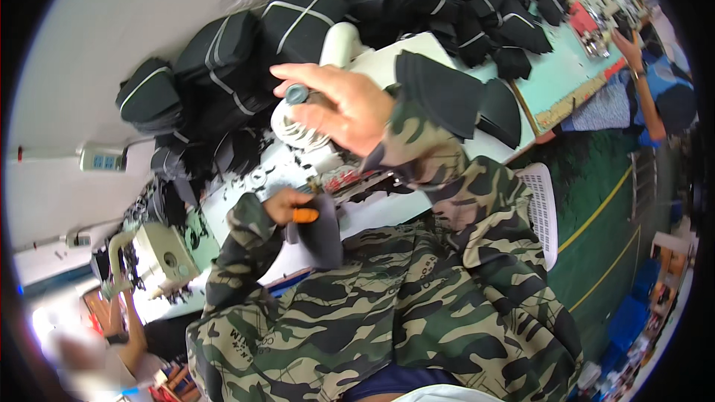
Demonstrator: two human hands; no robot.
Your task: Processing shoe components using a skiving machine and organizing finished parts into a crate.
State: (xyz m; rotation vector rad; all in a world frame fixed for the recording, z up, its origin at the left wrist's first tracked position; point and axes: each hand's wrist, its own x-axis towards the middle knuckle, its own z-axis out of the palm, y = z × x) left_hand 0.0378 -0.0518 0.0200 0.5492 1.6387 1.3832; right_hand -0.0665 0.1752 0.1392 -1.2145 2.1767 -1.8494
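My right hand [339,104] is raised over the white sewing machine [339,45], its thumb and fingers pinching a small dark cylinder with a grey round end [296,93]. Lower down, my left hand [285,205] is closed on an orange-handled cutting tool [305,215] and a dark grey fabric piece [322,234] that hangs down over my lap. Both sleeves are camouflage patterned. A stack of black curved fabric pieces [439,89] lies on the white table [387,212] just beyond my right wrist.
Black bundles tied with white straps [223,52] pile up along the wall. More black pieces [477,0] cover the far teal table [558,82], where another person [655,97] works. A white perforated seat [542,208] stands on the green floor. Another sewing machine [160,249] and person sit lower left.
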